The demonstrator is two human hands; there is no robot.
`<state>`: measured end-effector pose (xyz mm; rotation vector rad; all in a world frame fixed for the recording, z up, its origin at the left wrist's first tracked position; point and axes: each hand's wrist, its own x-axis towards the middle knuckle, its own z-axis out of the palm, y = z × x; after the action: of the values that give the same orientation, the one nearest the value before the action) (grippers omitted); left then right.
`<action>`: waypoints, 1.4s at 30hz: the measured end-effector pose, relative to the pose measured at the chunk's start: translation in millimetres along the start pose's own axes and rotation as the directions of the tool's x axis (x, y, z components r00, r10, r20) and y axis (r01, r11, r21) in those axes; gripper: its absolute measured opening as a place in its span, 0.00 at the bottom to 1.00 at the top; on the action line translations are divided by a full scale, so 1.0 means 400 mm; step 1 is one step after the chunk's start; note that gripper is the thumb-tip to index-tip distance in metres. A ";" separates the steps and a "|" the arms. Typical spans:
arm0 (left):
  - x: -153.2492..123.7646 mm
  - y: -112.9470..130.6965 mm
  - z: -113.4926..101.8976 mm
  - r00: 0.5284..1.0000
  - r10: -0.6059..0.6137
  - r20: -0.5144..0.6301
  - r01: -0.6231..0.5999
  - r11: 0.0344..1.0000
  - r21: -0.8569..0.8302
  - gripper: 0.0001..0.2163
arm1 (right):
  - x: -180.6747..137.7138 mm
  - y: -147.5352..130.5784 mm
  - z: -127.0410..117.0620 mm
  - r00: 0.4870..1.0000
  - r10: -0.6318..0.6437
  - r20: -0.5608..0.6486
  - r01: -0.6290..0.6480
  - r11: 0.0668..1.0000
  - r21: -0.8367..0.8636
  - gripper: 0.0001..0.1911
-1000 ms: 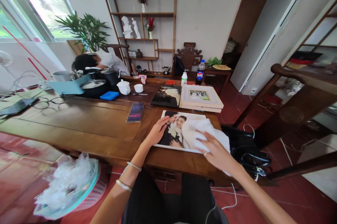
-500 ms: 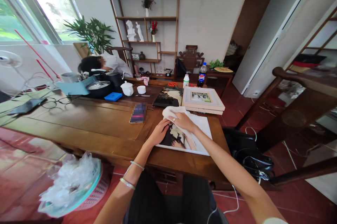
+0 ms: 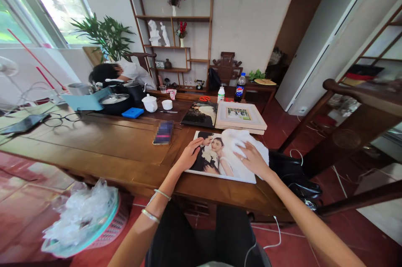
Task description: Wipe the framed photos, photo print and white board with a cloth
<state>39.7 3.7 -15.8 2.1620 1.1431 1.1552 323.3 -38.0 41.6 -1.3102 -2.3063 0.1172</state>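
A wedding photo panel (image 3: 209, 160) with white edges lies face up at the table's front right; it shows a couple. Against its left edge rests my left hand (image 3: 189, 155), open, fingers stretched onto the surface and holding nothing. My right hand (image 3: 255, 160) grips a bunched white cloth (image 3: 234, 136) with thumb and fingers apart in its folds, on the panel's right half. The cloth covers that part of the picture and hangs past its right edge. Behind the panel are a dark photo board (image 3: 199, 114) and a white-framed picture (image 3: 265, 122).
On the wooden table (image 3: 119, 150) are a phone (image 3: 163, 133), a blue box (image 3: 132, 112), a white teapot (image 3: 150, 103), glasses (image 3: 58, 120) and a cola bottle (image 3: 240, 88). A basket of plastic bags (image 3: 108, 233) stands lower left. A person (image 3: 135, 72) leans at the far side.
My right hand has slid the white cloth rightward from the panel's upper middle, uncovering the couple's faces. Its fingers are more spread. My left hand stays at the left edge.
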 end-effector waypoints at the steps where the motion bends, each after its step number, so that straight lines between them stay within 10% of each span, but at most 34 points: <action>1: 0.000 0.002 0.000 1.000 -0.011 0.000 0.011 1.000 0.007 0.18 | -0.030 -0.015 -0.003 1.000 -0.017 0.002 0.017 1.000 -0.023 0.17; 9: 0.000 0.007 -0.007 0.999 0.006 0.032 -0.007 1.000 0.028 0.18 | -0.168 -0.222 -0.040 0.932 -0.240 0.271 0.223 0.970 0.093 0.21; 19: 0.000 0.005 -0.006 1.000 0.016 0.012 -0.016 1.000 -0.004 0.18 | 0.060 0.048 0.001 0.994 -0.053 0.094 0.068 0.983 -0.168 0.22; 32: -0.001 0.012 -0.005 1.000 -0.007 0.007 0.007 1.000 0.005 0.17 | -0.175 -0.149 -0.017 0.941 -0.230 0.248 0.268 0.954 -0.133 0.28; 42: -0.003 0.001 -0.003 1.000 0.022 -0.002 -0.022 1.000 0.012 0.17 | 0.026 -0.001 0.004 0.985 -0.085 0.151 0.109 0.981 -0.161 0.30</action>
<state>38.6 2.5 -15.2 2.1877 1.1322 1.1634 317.6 -29.2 44.2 -1.3046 -2.5455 -0.0186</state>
